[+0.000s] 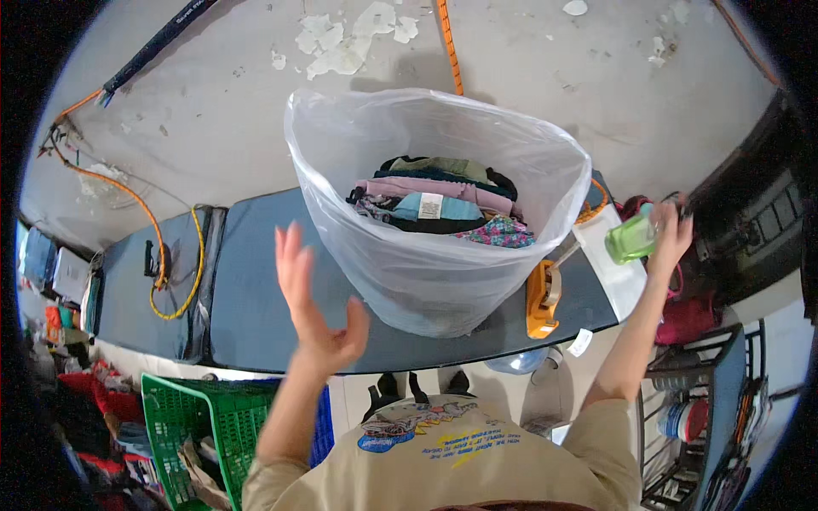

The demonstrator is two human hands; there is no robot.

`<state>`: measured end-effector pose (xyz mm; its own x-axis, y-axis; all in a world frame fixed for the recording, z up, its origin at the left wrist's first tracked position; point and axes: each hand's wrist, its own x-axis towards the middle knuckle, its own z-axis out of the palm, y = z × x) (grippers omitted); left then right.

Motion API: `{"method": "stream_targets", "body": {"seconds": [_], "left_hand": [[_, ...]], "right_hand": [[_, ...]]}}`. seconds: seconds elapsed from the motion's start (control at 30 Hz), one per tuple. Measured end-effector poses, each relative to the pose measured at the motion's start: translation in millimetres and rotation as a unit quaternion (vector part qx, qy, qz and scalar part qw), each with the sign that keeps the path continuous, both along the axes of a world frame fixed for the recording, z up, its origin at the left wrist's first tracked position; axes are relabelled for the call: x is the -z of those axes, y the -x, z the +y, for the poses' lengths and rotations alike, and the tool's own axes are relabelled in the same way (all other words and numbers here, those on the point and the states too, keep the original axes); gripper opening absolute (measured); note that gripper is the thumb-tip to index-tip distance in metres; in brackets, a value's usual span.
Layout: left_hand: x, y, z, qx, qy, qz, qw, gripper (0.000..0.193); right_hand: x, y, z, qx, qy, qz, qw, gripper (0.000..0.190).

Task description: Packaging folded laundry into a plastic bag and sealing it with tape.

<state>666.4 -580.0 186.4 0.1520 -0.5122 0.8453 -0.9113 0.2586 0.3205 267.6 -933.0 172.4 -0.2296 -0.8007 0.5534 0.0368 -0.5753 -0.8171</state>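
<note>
A large translucent white plastic bag (422, 281) stands wide-mouthed on a blue-grey table (262, 274) before me. Inside it lie folded clothes (441, 191) in lilac, light blue, green, black and a floral print, one bearing a white label. My left hand (323, 306) is raised, fingers spread and holding nothing, just left of the bag. At the right, over the table's end, my right hand (670, 236) grips a bottle of green liquid (631, 239), tilted. An orange tape dispenser (543, 300) sits to the right of the bag, beside a white sheet (604, 268).
Orange and yellow ropes (195, 281) lie at the table's left. Below its near edge stands a green plastic crate (214, 409), with a blue one behind. A dark metal rack (684, 364) is at the lower right. A wall (243, 121) with peeling paint rises beyond the table.
</note>
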Motion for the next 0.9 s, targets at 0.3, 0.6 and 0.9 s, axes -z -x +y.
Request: {"method": "stream_targets", "body": {"seconds": [0.3,0.6,0.9], "left_hand": [[-88,-26,-16,0.182,-0.202,-0.299,0.915,0.029],[-84,-29,-19,0.176,-0.073,-0.259,0.947,0.030],[-118,-46,-61,0.046,-0.104,-0.262,0.958,0.023]], "right_hand": [[-213,-189,135,-0.388,-0.018,0.615,0.687,0.040],[-214,-243,130,-0.415,-0.143,0.714,0.545,0.030],[-202,-211,112,-0.518,-0.107,0.579,0.621,0.028]]}}
